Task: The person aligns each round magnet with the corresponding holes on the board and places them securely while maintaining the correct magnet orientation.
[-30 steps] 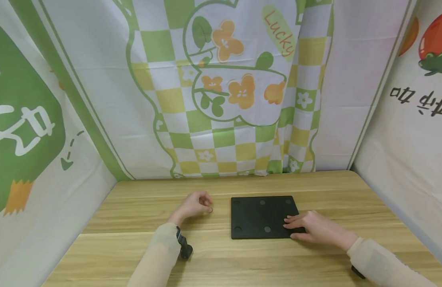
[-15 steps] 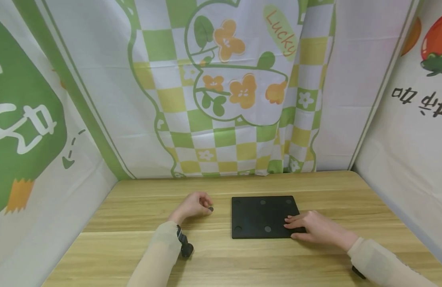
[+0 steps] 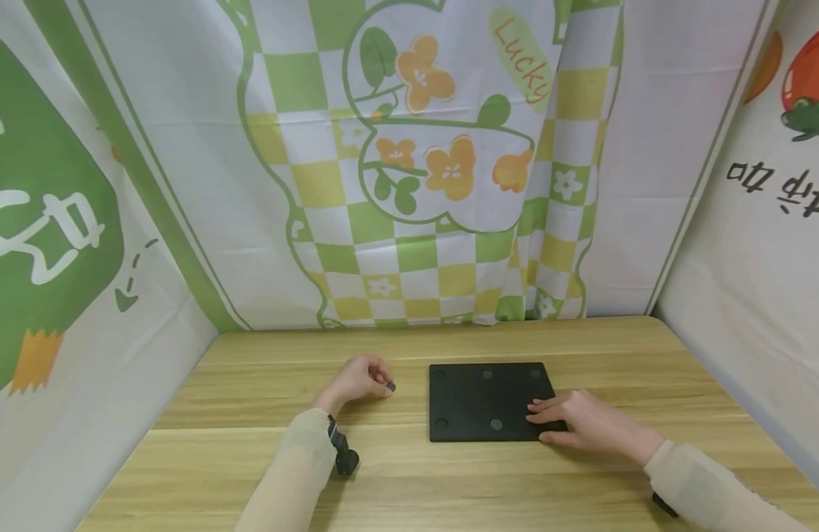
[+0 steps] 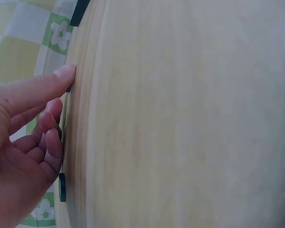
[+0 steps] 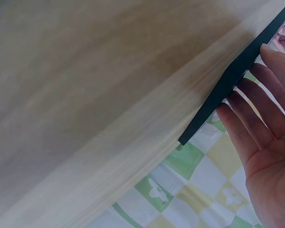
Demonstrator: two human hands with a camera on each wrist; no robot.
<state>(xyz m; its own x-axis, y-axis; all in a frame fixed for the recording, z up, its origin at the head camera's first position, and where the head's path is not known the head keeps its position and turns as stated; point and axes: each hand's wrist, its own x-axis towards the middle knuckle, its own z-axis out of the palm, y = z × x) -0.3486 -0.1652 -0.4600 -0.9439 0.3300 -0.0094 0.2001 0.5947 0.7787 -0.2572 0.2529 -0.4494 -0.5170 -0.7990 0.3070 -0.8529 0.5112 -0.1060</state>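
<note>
A flat black rectangular board [image 3: 472, 399] lies on the table, with several small round pads on its upper face. Just left of it, my left hand [image 3: 357, 378] pinches a small dark disc [image 3: 391, 386] between thumb and fingers, close above the wood. In the left wrist view the thumb covers most of that disc [image 4: 69, 89]. My right hand [image 3: 585, 423] rests on the board's near right corner. Seen from the right wrist, its fingers [image 5: 256, 107] extend fairly straight against the board [image 5: 228, 78].
The wooden table [image 3: 409, 488] ends at a checked curtain [image 3: 409, 255], with printed cloth walls on both sides. A dark oval piece [image 4: 62, 187] shows below the left hand in its wrist view; I cannot tell what it is.
The small dark disc in my left hand has turned and shows more of its face than a second ago. My right hand and the board stay put.
</note>
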